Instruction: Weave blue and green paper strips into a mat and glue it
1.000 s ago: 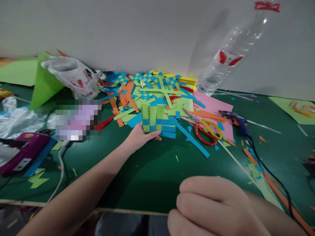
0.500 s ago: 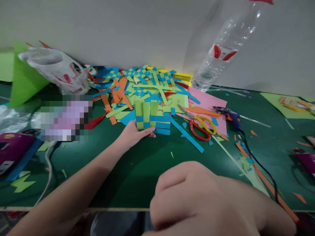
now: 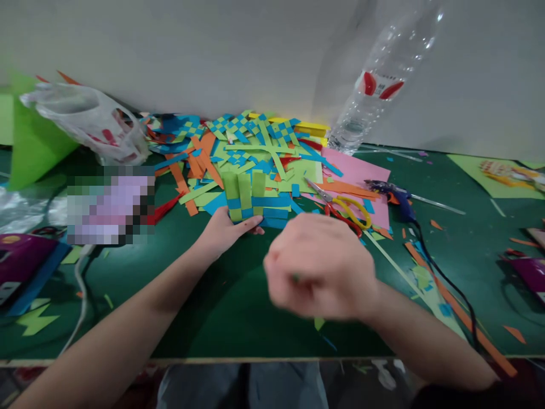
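Observation:
My left hand (image 3: 221, 234) pinches a woven piece of green and blue paper strips (image 3: 244, 196), its thumb across the lower edge. Several loose green ends point up from the weave, and blue ends stick out to the right. My right hand (image 3: 319, 267) is a blurred fist, raised over the table in front of me. Whether anything lies inside those curled fingers is hidden. Just beyond the fist lie scissors (image 3: 351, 211) with one yellow and one red handle; the fist partly covers the red one.
Behind the weave spreads a heap of paper strips and woven pieces (image 3: 255, 133). A plastic bottle (image 3: 374, 85) leans on the wall. On the right lies a corded glue gun (image 3: 398, 199); on the left are a plastic bag (image 3: 97, 122) and a blurred-out phone (image 3: 113, 207).
My right fist has moved forward and up, away from the table's front edge. A blue scrap now shows on the pale strip at right. My left hand still holds the weave.

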The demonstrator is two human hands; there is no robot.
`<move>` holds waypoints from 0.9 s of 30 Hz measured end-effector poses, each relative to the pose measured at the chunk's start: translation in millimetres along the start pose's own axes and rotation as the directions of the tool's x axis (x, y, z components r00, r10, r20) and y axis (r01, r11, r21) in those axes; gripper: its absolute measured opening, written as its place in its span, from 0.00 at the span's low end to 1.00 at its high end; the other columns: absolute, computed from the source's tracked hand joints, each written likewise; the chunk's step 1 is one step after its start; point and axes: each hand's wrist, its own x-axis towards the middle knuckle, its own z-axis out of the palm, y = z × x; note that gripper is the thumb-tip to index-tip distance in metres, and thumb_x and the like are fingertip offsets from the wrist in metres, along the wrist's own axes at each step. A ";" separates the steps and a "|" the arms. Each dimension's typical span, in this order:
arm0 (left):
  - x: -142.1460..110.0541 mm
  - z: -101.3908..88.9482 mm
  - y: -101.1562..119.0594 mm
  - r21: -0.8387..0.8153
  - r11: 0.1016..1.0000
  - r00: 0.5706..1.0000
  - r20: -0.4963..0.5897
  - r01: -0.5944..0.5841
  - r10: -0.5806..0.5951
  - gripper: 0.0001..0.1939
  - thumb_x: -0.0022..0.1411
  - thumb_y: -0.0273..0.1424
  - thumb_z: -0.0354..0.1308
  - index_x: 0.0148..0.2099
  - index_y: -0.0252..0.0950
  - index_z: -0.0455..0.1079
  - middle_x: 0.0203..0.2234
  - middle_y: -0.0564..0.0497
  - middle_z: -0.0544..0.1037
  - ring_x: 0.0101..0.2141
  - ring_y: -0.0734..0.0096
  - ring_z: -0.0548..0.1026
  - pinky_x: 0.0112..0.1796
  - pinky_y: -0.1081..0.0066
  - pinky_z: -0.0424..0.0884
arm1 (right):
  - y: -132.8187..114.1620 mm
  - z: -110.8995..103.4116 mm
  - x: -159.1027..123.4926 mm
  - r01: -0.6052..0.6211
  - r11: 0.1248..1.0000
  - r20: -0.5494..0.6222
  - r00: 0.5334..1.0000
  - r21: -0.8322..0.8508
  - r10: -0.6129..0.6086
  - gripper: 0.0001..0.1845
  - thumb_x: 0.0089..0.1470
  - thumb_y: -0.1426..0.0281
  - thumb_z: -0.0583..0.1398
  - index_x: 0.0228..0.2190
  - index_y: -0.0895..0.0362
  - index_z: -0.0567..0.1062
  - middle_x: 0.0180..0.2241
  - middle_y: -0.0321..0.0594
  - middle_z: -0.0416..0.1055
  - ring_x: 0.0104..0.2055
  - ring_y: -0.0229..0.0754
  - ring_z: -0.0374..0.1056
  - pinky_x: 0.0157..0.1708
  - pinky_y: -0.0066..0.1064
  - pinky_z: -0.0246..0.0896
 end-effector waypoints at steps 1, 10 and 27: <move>0.8 -0.4 -0.6 0.002 1.000 1.000 -0.015 -0.023 0.023 0.15 0.53 0.40 0.68 0.36 0.33 0.76 0.25 0.48 0.81 0.29 0.63 0.80 0.37 0.66 0.78 | 2.7 4.0 5.2 0.124 0.991 -0.061 0.991 0.053 -0.121 0.04 0.56 0.64 0.59 0.30 0.46 0.69 0.28 0.34 0.71 0.32 0.41 0.70 0.37 0.39 0.71; 11.1 -1.3 -16.6 -0.104 0.994 0.993 -0.117 -0.028 0.016 0.24 0.54 0.46 0.67 0.45 0.32 0.76 0.39 0.45 0.82 0.32 0.66 0.81 0.37 0.66 0.80 | 71.7 45.1 23.9 -0.149 0.960 -0.346 0.910 0.239 0.228 0.19 0.56 0.63 0.61 0.47 0.51 0.63 0.49 0.44 0.64 0.50 0.44 0.64 0.49 0.40 0.64; 38.4 -4.5 -18.6 -0.120 0.963 0.951 -0.224 -0.242 0.212 0.23 0.52 0.46 0.68 0.43 0.34 0.78 0.41 0.45 0.82 0.43 0.57 0.79 0.44 0.61 0.77 | 64.7 55.2 45.4 -0.280 0.898 -0.246 0.895 0.340 0.372 0.18 0.52 0.53 0.64 0.27 0.55 0.76 0.26 0.35 0.74 0.29 0.38 0.69 0.31 0.30 0.66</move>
